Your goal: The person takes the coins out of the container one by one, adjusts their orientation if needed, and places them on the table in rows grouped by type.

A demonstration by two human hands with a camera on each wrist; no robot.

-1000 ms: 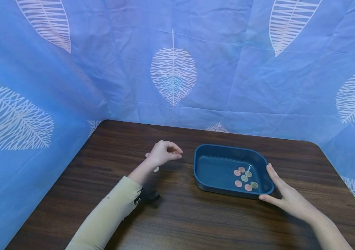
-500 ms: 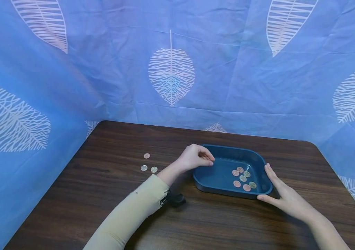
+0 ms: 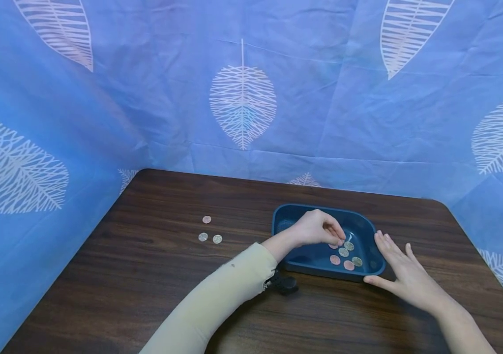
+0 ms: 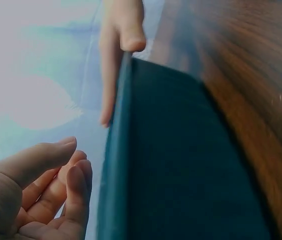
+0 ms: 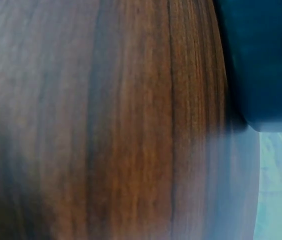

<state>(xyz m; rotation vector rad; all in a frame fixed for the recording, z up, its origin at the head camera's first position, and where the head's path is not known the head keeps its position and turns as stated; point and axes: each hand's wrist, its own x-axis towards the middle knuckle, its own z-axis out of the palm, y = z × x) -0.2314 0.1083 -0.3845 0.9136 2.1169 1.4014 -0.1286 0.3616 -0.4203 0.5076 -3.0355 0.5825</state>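
Observation:
A dark blue tray (image 3: 309,258) holds several copper and silver coins (image 3: 343,252) near its right end. My left hand (image 3: 315,228) reaches over the tray's left wall, its bent fingertips and thumb brought together low over the coins. In the left wrist view, thumb and fingers (image 4: 78,182) curl beside the tray wall (image 4: 181,140); whether a coin is between them I cannot tell. My right hand (image 3: 406,273) rests at the tray's right end, fingers extended along the rim and thumb at the near corner. Only its finger edges enter the right wrist view.
Two silver coins (image 3: 210,238) and one copper coin (image 3: 207,220) lie on the brown wooden table (image 3: 145,275), left of the tray. A blue cloth with white leaf prints (image 3: 242,108) hangs behind the table and along its sides. A black wrist strap (image 3: 283,283) hangs below the left sleeve.
My left hand has moved right from beside the loose coins, across the tray's left wall, to the coins inside. The right hand stays at the tray's end, with one finger now lifted away.

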